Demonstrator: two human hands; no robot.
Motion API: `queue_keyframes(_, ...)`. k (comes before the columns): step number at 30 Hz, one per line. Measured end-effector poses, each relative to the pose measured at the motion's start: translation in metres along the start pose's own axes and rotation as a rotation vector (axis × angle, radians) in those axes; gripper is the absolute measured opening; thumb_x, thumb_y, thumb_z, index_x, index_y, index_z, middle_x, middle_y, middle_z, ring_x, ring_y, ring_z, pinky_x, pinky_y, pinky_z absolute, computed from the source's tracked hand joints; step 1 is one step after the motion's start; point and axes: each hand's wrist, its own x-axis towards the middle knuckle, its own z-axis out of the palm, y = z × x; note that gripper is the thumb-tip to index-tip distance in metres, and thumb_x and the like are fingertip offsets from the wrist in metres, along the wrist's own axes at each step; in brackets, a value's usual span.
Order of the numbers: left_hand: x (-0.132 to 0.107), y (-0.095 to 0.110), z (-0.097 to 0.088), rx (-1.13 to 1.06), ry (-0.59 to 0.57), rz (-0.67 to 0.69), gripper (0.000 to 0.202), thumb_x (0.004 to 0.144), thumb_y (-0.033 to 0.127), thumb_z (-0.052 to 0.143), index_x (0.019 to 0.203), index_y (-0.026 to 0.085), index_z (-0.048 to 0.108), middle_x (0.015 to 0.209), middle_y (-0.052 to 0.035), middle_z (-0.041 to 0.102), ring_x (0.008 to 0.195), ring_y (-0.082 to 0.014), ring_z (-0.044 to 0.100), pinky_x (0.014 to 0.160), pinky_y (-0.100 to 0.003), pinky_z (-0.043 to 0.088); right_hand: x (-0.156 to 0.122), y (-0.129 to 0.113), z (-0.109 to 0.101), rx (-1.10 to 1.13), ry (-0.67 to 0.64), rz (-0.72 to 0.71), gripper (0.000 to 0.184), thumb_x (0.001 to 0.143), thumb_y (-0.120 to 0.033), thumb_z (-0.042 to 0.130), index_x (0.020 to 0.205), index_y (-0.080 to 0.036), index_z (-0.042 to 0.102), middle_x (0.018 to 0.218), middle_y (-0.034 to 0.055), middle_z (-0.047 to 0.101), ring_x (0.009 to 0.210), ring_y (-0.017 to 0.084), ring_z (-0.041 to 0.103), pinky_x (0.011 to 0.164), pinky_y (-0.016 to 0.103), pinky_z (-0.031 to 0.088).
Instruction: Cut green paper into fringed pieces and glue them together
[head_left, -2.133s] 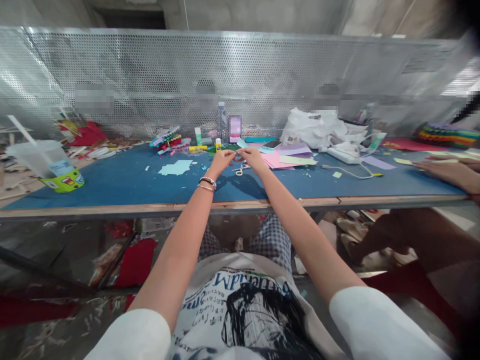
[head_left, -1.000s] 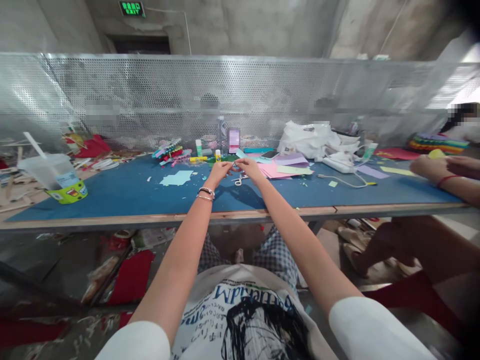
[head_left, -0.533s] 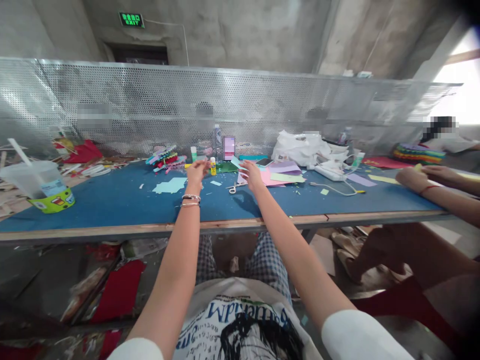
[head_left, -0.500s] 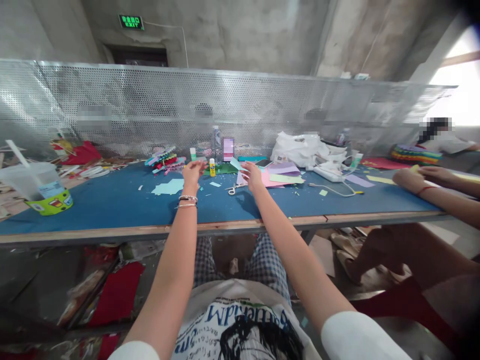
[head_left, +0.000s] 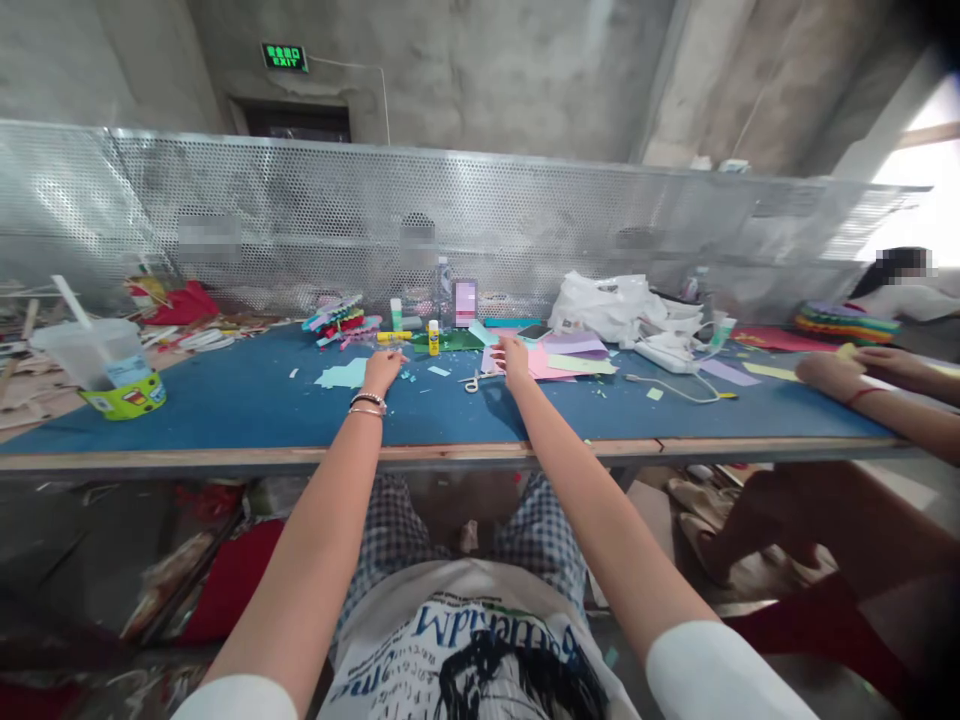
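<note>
My left hand [head_left: 383, 370] is low over the blue tabletop, beside a light-blue sheet of paper [head_left: 342, 374] and small teal scraps [head_left: 408, 377]. Its fingers are bent together; whatever they may hold is too small to make out. My right hand [head_left: 513, 358] has its fingers closed at the edge of a small light-blue piece of paper [head_left: 478, 332], which tilts up to the left. Just below it lie white-handled scissors [head_left: 472, 383]. Between my hands stands a yellow glue stick [head_left: 433, 338]. Pink paper [head_left: 551, 372] and pale green paper [head_left: 581, 364] lie right of my right hand.
A plastic cup with a straw [head_left: 90, 360] stands at the left. Behind are bundled coloured strips [head_left: 334, 318], a phone [head_left: 465, 302] and a white plastic bag [head_left: 596, 305]. A white cable [head_left: 675, 390] runs across the right. A co-worker's hands [head_left: 825, 370] hold yellow paper there.
My left hand has come down towards the tabletop, uncovering a yellow tube behind it. My right hand keeps about the same place beside the light-blue paper. The whole view has shifted slightly.
</note>
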Motion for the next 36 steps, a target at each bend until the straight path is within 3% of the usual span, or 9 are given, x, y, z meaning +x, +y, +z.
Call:
queue_keyframes(4,-0.001,0.001,0.001,0.018,-0.017,0.005,0.038,0.084,0.039,0.040,0.072,0.019,0.070,0.089,-0.0085,0.072,0.090,-0.0245,0.063,0.081,-0.030,0.044,-0.004,0.009,0.003,-0.478,0.021,-0.281,0.021,0.072,-0.023,0.047,0.092,-0.019,0.052,0.089,0.0056,0.064,0.083,0.019,0.058,0.074,0.031,0.043)
queue_keyframes(7,-0.001,0.004,0.001,-0.012,0.023,0.004,0.040,0.085,0.038,0.037,0.070,0.019,0.070,0.088,-0.0083,0.072,0.091,-0.0242,0.063,0.082,-0.030,0.043,-0.008,0.012,0.003,-0.670,0.030,-0.398,0.023,0.074,-0.021,0.047,0.095,-0.017,0.055,0.098,0.0094,0.062,0.098,0.024,0.053,0.085,0.035,0.040)
queue_keyframes(12,0.002,0.006,0.001,-0.190,0.111,-0.101,0.050,0.087,0.047,0.029,0.073,0.018,0.067,0.090,-0.0105,0.071,0.091,-0.0215,0.062,0.081,-0.029,0.045,-0.007,0.013,0.002,-0.757,0.075,-0.366,0.027,0.076,-0.022,0.046,0.099,-0.015,0.057,0.105,0.0130,0.060,0.102,0.025,0.050,0.090,0.038,0.036)
queue_keyframes(14,0.001,0.007,0.002,-0.325,0.073,-0.171,0.056,0.087,0.053,0.025,0.075,0.017,0.065,0.091,-0.0112,0.071,0.087,-0.0190,0.063,0.076,-0.027,0.046,-0.005,0.014,0.002,-0.756,0.070,-0.351,0.028,0.076,-0.022,0.045,0.100,-0.015,0.058,0.105,0.0131,0.060,0.101,0.025,0.051,0.090,0.038,0.037)
queue_keyframes(19,-0.007,0.016,-0.001,-0.639,-0.153,-0.291,0.056,0.087,0.058,0.024,0.086,0.015,0.060,0.089,-0.0131,0.070,0.074,-0.0149,0.066,0.068,-0.025,0.048,-0.004,0.016,0.003,-0.729,0.039,-0.364,0.029,0.077,-0.022,0.044,0.101,-0.015,0.058,0.104,0.0121,0.060,0.100,0.023,0.052,0.087,0.035,0.038)
queue_keyframes(22,-0.007,0.020,-0.004,-0.736,-0.095,-0.275,0.052,0.089,0.053,0.023,0.091,0.014,0.058,0.095,-0.0137,0.069,0.074,-0.0129,0.066,0.067,-0.023,0.048,-0.004,0.016,0.003,-0.707,0.041,-0.361,0.029,0.077,-0.022,0.044,0.100,-0.015,0.058,0.104,0.0120,0.060,0.100,0.023,0.052,0.088,0.035,0.038)
queue_keyframes(27,0.001,0.012,-0.001,-0.573,0.060,-0.295,0.052,0.089,0.049,0.022,0.091,0.014,0.060,0.094,-0.0133,0.070,0.071,-0.0134,0.065,0.063,-0.022,0.045,-0.005,0.014,0.003,-0.697,0.064,-0.360,0.029,0.076,-0.021,0.044,0.101,-0.014,0.057,0.105,0.0124,0.059,0.099,0.023,0.051,0.088,0.035,0.037)
queue_keyframes(31,0.003,0.004,0.005,-0.351,0.105,-0.216,0.047,0.088,0.044,0.026,0.079,0.016,0.063,0.086,-0.0116,0.071,0.074,-0.0178,0.064,0.068,-0.027,0.045,-0.003,0.015,-0.001,-0.732,0.123,-0.431,0.028,0.078,-0.017,0.039,0.101,-0.014,0.055,0.104,0.0125,0.058,0.099,0.022,0.049,0.087,0.034,0.037)
queue_keyframes(36,-0.007,0.011,0.008,-0.183,0.096,-0.092,0.040,0.087,0.036,0.030,0.075,0.018,0.063,0.080,-0.0091,0.071,0.084,-0.0206,0.062,0.076,-0.029,0.042,0.005,0.018,-0.018,-0.945,0.154,-0.519,0.028,0.078,-0.013,0.038,0.100,-0.015,0.055,0.107,0.0138,0.055,0.102,0.025,0.046,0.084,0.036,0.036)
